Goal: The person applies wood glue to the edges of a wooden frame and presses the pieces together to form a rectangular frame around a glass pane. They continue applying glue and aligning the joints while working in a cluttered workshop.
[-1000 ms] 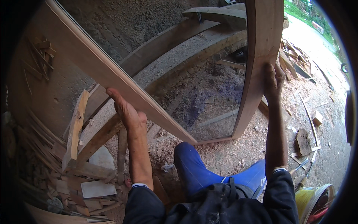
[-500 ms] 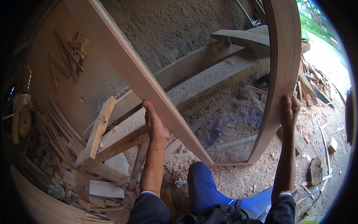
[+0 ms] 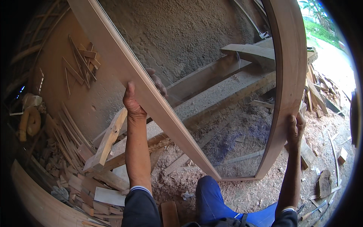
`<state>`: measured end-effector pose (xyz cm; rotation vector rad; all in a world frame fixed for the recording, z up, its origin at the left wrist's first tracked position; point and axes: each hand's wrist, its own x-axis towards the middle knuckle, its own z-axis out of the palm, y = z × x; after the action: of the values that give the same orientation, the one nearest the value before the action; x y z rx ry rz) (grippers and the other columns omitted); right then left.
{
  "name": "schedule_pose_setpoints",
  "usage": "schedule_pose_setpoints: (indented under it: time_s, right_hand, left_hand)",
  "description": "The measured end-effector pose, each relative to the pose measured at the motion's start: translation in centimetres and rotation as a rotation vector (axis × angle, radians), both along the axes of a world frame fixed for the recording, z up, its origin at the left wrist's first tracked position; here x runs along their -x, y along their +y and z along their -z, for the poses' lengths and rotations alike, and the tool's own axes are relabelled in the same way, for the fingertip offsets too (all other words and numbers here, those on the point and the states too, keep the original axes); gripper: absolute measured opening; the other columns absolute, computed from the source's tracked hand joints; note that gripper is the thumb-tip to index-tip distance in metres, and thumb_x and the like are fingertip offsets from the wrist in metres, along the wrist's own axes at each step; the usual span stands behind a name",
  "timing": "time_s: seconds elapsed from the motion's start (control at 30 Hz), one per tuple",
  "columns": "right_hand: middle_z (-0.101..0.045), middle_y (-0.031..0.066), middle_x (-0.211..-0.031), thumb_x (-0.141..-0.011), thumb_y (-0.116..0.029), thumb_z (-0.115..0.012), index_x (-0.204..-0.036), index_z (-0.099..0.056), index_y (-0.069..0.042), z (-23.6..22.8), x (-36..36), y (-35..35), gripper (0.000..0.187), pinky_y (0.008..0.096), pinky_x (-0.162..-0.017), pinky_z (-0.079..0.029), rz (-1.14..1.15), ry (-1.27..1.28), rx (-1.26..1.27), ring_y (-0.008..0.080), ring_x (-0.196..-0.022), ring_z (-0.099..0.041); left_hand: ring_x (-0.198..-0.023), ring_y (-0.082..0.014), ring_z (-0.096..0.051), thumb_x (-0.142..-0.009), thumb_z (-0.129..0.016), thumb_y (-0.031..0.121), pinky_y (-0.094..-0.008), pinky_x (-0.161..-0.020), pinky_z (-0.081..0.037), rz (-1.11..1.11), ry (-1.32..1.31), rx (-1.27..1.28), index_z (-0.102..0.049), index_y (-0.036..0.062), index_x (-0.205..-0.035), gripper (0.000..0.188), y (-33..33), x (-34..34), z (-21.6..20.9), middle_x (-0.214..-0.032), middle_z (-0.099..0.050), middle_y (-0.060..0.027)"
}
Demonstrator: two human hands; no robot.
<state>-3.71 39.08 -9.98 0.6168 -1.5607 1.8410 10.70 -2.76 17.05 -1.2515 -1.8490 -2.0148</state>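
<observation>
Glazed wooden frame point(image 3: 160, 115) tilted in front of timber beams point(image 3: 223, 94), lower end just beyond blue-trousered knee point(image 3: 208, 193). Left hand point(image 3: 134, 102) grasping left stile point(image 3: 113, 53), fingers seen through pane point(image 3: 234, 125); right hand point(image 3: 297, 126) gripping outer edge of right stile point(image 3: 289, 75). Likely risk: uneven grip or slip lets frame twist, knock beams, crack pane; loose shavings point(image 3: 177, 181) could cost footing. Frame's top cut off by upper edge; right fingertips hidden; unclear whether bottom rail point(image 3: 240, 178) bears on anything.

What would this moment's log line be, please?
Left hand: holds wooden frame, left side; right hand: holds right side; pane: inside frame
</observation>
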Motion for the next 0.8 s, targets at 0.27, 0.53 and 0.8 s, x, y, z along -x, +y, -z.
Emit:
schedule_pose_setpoints:
  time_s: [0.27,0.53,0.8]
  right_hand:
    - [-0.056,0.0181,-0.129,-0.092,-0.052,-0.062,-0.115,-0.065,0.006,-2.2,-0.2,-2.5,0.063,0.037,-0.095,-0.043,-0.005,0.016,-0.022,0.0268,-0.116,-0.055]
    - [-0.058,0.0105,-0.122,-0.095,-0.044,-0.062,-0.118,-0.065,0.004,-3.7,2.9,-5.8,0.053,0.0319,-0.088,-0.045,-0.113,-0.022,0.043,0.0184,-0.105,-0.057]
    - [-0.06,0.0035,-0.119,-0.093,-0.046,-0.066,-0.129,-0.06,0.002,-5.5,3.1,-9.7,0.06,0.0285,-0.088,-0.046,-0.197,0.072,0.032,0.0115,-0.103,-0.056]
  left_hand:
    - [-0.094,-0.0315,-0.064,-0.089,-0.062,0.057,-0.0474,-0.076,-0.06,-0.13,-0.027,-0.117,-0.042,-0.0019,-0.136,0.078,-2.0,-1.4,1.1,-0.101,-0.059,-0.0172]
    - [-0.093,-0.0312,-0.064,-0.086,-0.064,0.061,-0.0471,-0.075,-0.059,-0.287,0.005,-0.103,-0.034,-0.0013,-0.145,0.091,-2.9,-3.9,1.3,-0.103,-0.061,-0.018]
    - [-0.085,-0.0301,-0.067,-0.079,-0.07,0.064,-0.042,-0.071,-0.061,-0.484,0.085,-0.149,-0.036,0.0032,-0.145,0.096,-6.4,-7.0,1.9,-0.1,-0.063,-0.0165]
